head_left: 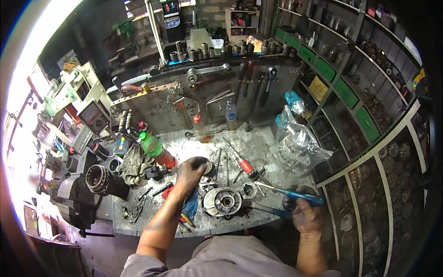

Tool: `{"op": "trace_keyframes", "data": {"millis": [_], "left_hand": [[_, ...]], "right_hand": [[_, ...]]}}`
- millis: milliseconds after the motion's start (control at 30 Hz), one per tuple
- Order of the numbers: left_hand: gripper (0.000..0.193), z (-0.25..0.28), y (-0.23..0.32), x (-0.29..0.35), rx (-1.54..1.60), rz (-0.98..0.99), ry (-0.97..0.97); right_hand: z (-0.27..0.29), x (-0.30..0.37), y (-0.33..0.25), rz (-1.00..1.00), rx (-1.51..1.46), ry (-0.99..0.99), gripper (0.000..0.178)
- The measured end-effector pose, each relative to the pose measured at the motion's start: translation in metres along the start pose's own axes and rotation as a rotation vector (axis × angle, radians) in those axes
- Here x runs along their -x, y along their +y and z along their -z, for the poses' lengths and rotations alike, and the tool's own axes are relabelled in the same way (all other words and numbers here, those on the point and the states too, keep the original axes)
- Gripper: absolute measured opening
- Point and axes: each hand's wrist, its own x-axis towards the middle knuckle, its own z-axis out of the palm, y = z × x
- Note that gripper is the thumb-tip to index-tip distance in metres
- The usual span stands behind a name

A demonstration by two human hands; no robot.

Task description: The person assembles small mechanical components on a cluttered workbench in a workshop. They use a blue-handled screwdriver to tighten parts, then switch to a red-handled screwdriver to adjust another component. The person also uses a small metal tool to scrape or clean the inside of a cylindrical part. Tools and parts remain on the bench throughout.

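Observation:
Over the middle of the bench, my left hand [190,174] has its fingers curled at the edge of a small round metal part [208,168]. At the bench's right edge my right hand [306,213] is closed round a slim blue-handled tool [300,196], whose pale metal shaft points left. I cannot make out its tip. Between my hands and nearer to me lies a round metal housing [222,203] with a central bore. Beside it are a small metal ring part [248,189] and a second blue-handled tool [273,211].
A red-handled screwdriver [247,167] lies beyond the housing. Bottles stand nearby: a green-capped one [156,150], a red-capped one [200,129]. A plastic-wrapped metal part [295,150] sits at right, a dark machine part [94,180] at left. Shelves [364,207] border the right side.

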Motion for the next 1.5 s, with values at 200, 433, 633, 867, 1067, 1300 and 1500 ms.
{"op": "trace_keyframes", "data": {"millis": [200, 433, 633, 867, 1067, 1300, 1500], "left_hand": [[0.052, 0.002, 0.027, 0.131, 0.141, -0.146, 0.069], [0.050, -0.023, 0.056, 0.155, -0.007, -0.166, 0.262], [0.034, -0.030, 0.064, 0.157, -0.048, -0.158, 0.315], [0.031, -0.031, 0.065, 0.158, -0.012, -0.113, 0.303], [0.033, -0.030, 0.059, 0.158, -0.064, -0.166, 0.278], [0.027, -0.026, 0.069, 0.156, -0.161, -0.207, 0.248], [0.024, -0.024, 0.080, 0.158, -0.354, -0.293, 0.254]], "right_hand": [[-0.051, -0.037, 0.016, -0.120, 0.420, -0.265, 0.021], [-0.072, -0.068, 0.017, -0.006, 0.596, -0.493, 0.021], [-0.080, -0.065, 0.004, 0.117, 0.824, -0.735, 0.029], [-0.056, -0.085, 0.020, -0.194, 0.520, -0.603, 0.021], [-0.024, -0.092, 0.052, -0.410, 0.006, -0.482, 0.030], [-0.027, -0.075, 0.057, -0.363, 0.004, -0.380, 0.029], [-0.038, -0.071, 0.040, 0.007, 0.340, -0.661, 0.023]]}}
